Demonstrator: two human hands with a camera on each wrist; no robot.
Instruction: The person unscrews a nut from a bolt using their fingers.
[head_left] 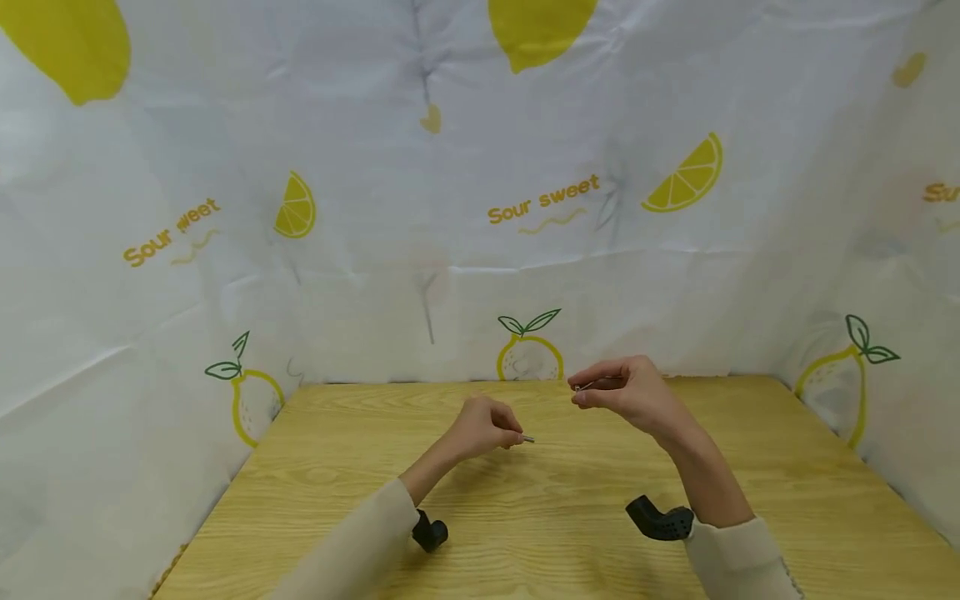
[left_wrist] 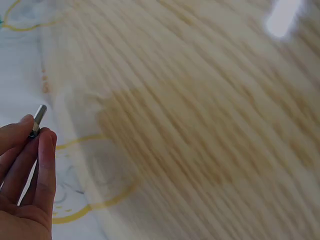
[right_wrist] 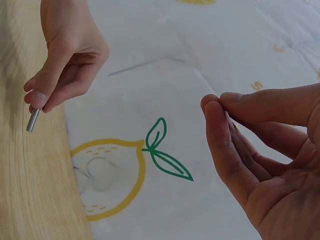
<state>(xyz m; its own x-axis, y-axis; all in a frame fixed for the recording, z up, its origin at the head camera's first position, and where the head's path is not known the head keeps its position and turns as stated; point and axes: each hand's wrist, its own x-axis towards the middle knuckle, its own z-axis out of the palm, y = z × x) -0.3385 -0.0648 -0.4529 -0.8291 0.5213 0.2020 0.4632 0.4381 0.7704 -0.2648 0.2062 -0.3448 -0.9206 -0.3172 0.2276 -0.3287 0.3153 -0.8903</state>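
Over the wooden table, my left hand (head_left: 483,429) pinches a short silvery metal rod (head_left: 528,439) between thumb and fingertips. In the left wrist view, the rod (left_wrist: 40,116) sticks up past the fingers, and its lower end looks dark. My right hand (head_left: 633,396) is raised a little higher, to the right. Its thumb and fingertips pinch a small thin silvery piece (head_left: 579,388), too small to make out. In the right wrist view, the closed fingertips (right_wrist: 215,102) hide that piece. The two hands are apart.
The wood-grain table (head_left: 540,517) runs back to a white lemon-print cloth (head_left: 360,317), which hangs behind and along both sides. A black camera mount (head_left: 660,518) sits at the right wrist, another mount (head_left: 430,532) at the left.
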